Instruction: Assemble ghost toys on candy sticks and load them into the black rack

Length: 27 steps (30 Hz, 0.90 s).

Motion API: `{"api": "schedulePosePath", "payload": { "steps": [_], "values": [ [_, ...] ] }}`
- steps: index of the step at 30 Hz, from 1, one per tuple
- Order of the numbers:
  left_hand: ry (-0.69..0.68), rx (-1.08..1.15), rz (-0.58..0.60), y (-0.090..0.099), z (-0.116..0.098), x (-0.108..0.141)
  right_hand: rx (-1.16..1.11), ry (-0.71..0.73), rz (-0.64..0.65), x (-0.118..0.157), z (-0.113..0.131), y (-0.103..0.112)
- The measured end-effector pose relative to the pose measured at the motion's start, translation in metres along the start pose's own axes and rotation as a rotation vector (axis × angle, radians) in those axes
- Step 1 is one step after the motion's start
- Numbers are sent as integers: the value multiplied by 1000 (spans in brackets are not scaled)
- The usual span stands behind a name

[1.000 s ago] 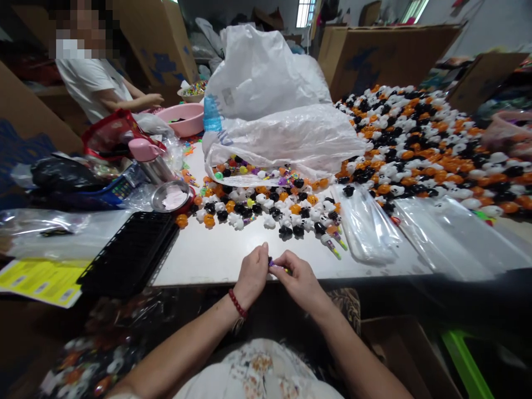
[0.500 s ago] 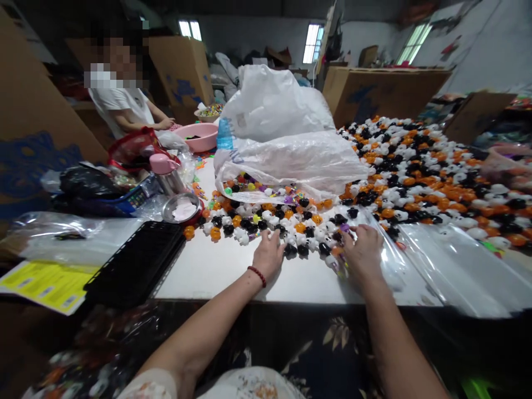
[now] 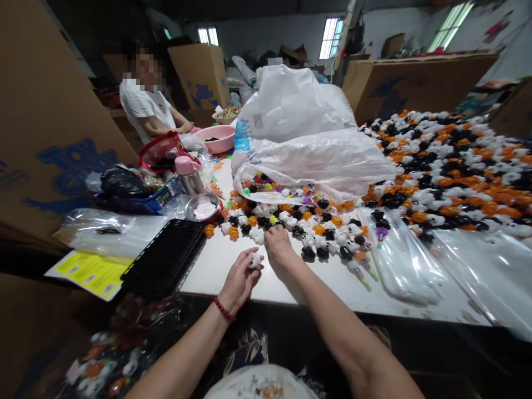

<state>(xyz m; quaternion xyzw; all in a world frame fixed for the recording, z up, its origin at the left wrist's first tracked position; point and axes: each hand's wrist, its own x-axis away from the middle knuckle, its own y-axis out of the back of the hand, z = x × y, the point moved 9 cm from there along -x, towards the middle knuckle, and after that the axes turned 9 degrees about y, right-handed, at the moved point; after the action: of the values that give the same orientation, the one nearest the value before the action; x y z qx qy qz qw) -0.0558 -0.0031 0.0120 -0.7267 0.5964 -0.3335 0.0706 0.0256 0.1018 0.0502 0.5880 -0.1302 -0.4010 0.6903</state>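
white toy [image 3: 255, 259], dark red bracelet [image 3: 223, 309], pink basin [image 3: 221, 146], black tray [image 3: 162, 257]

Far from you: pale wall [image 3: 270, 33], bright barred windows [image 3: 331, 37] — dark overhead. Large cardboard box [image 3: 45, 83] stands at your left; wide carton [image 3: 415, 83] far right. Your white tabletop [image 3: 211, 260] runs left to right, near — dark below.

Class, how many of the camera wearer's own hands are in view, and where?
2: the left hand holds a white piece over the front of the table; the right hand is farther in, at the loose pieces. Neither is hidden.
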Motion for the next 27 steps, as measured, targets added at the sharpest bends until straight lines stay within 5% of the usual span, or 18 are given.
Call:
{"api": "schedulePosePath", "payload": {
  "steps": [5,8,13,18,27],
  "values": [
    [-15,99,-60,17,-11,4,-156,-29,-69,35,13,19],
    [-19,30,-111,11,-7,3,-363,11,-118,69,27,44],
    [-62,-117,-177,-6,1,5,-369,-25,-44,109,39,68],
    [-126,-373,-194,-21,5,9,-370,-50,-32,124,39,79],
    [-138,-472,-229,-29,14,13,-339,-77,-32,140,40,82]
  ]
}}
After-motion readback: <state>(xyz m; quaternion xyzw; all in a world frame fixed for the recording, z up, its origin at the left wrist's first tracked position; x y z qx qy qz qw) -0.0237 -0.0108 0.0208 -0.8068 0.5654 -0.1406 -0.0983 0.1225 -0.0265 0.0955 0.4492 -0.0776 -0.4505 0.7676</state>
